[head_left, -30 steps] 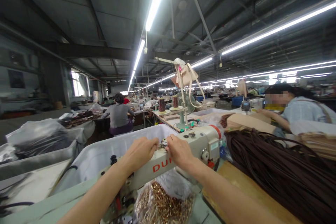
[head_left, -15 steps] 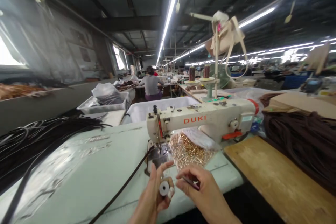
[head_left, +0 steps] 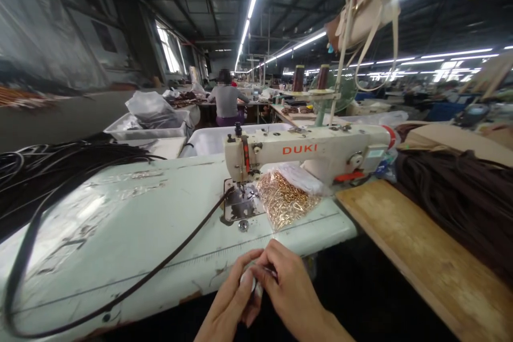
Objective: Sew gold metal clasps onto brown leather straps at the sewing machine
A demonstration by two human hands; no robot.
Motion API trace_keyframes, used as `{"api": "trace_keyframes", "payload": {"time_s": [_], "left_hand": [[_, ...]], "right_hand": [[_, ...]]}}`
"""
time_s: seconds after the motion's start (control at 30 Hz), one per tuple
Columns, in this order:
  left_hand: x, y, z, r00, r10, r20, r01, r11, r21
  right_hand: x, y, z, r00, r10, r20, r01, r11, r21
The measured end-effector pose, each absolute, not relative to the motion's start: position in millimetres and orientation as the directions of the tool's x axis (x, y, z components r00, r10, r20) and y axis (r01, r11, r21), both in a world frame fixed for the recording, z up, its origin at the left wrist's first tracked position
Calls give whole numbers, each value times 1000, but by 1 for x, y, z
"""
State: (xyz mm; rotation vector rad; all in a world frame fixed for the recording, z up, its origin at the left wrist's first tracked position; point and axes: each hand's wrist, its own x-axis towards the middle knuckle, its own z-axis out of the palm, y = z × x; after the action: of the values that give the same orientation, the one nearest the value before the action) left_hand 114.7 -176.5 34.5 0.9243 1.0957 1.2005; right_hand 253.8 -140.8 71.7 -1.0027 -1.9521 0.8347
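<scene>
My left hand [head_left: 234, 291] is closed around a small round silver bobbin [head_left: 253, 284], which shows only in part between the fingers. My right hand [head_left: 286, 280] meets it with bent fingers, pinching something thin and dark that is mostly hidden. Both hands are together just off the front edge of the pale green sewing table [head_left: 160, 235]. Behind them stands a white sewing machine [head_left: 296, 149], with a dark brown strap [head_left: 188, 238] running from under its needle. A clear bag of gold metal clasps [head_left: 290, 197] lies beside the needle plate.
A small round metal part [head_left: 243, 225] sits on the table in front of the needle plate. Black straps [head_left: 60, 176] are heaped at left, dark brown strips [head_left: 452, 197] at right beyond a wooden board [head_left: 420, 246]. A person [head_left: 226, 99] sits farther back.
My hands have come together and dropped toward me, off the table's front edge. The bobbin, plainly seen before, is now mostly covered by fingers. The view has tilted downward.
</scene>
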Motion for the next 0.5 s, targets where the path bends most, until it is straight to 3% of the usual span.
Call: {"api": "trace_keyframes", "payload": {"time_s": [0.13, 0.33, 0.5], "left_hand": [[115, -184, 31, 80, 995, -57, -350, 81, 933], [121, -196, 59, -42, 951, -306, -558, 232, 796], [122, -192, 63, -74, 940, -334, -601, 225, 767]], "right_hand": [[259, -139, 72, -421, 854, 307, 356, 466, -810], [276, -137, 75, -367, 865, 342, 358, 471, -807], [279, -145, 64, -473, 821, 320, 380, 518, -767]]}}
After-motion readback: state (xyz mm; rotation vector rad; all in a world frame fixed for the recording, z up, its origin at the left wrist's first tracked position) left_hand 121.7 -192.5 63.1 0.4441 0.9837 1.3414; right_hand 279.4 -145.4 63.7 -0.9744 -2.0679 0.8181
